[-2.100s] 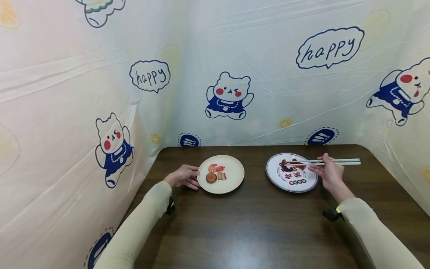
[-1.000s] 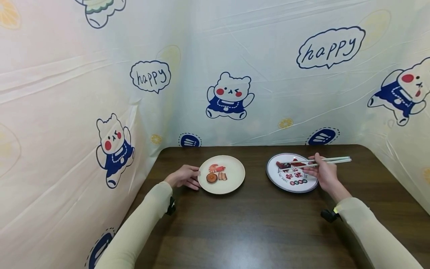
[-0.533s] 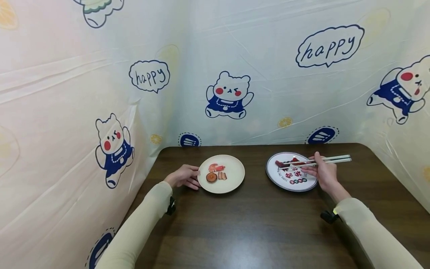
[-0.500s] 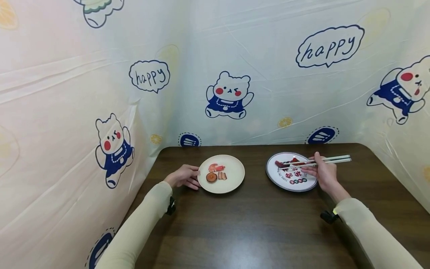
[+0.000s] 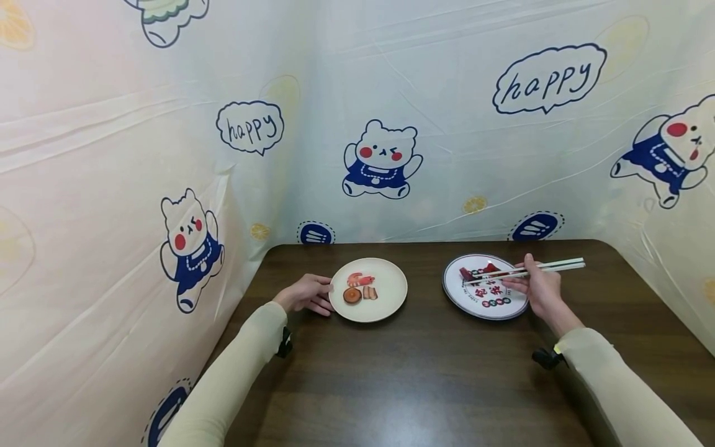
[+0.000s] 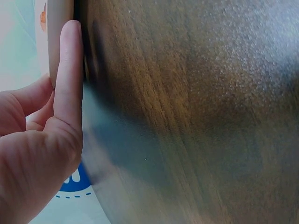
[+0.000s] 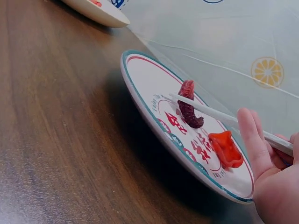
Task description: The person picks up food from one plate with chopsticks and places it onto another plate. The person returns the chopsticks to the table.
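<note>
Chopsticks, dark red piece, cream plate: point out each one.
Chopsticks [image 7: 217,114], right wrist view: mid-shaft of one stick.
Dark red piece [image 7: 188,113], right wrist view: its curved body.
Cream plate [image 5: 391,297], head view: bare surface, right side.

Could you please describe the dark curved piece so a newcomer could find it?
On the brown table, find the plate with red lettering. There, by the chopsticks, is the dark curved piece, slimmer and darker than the broad red piece.

right wrist view: cream plate [image 7: 103,16], hand [image 7: 274,176] cropped
</note>
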A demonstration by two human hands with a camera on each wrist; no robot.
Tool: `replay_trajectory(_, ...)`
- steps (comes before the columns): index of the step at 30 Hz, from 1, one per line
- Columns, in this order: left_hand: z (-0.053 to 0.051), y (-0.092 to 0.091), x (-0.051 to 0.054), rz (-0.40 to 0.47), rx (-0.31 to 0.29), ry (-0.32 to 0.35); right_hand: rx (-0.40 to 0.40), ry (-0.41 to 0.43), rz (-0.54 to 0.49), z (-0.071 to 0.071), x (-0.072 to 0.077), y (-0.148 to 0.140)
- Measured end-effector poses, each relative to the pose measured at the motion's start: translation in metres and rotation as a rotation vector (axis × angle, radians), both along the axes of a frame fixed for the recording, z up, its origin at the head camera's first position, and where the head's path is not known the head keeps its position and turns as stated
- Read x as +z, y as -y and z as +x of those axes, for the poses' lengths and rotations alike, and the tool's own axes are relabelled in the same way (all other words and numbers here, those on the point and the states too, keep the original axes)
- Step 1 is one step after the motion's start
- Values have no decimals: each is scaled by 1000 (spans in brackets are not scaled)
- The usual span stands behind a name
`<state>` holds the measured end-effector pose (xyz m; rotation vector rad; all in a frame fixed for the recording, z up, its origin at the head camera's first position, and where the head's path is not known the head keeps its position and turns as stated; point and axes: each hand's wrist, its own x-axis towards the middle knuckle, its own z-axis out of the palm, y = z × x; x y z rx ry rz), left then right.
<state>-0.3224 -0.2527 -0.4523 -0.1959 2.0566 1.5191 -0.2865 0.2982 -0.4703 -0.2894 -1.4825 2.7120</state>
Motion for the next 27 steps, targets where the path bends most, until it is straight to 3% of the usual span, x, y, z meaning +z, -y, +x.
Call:
replay_trajectory(21,-2,1,-3,4,5,6,177,126,-133,-7,14,-18)
replay_trajectory(27,-3,1,-3,8,2,6,246,108,-166,-11,20,-24)
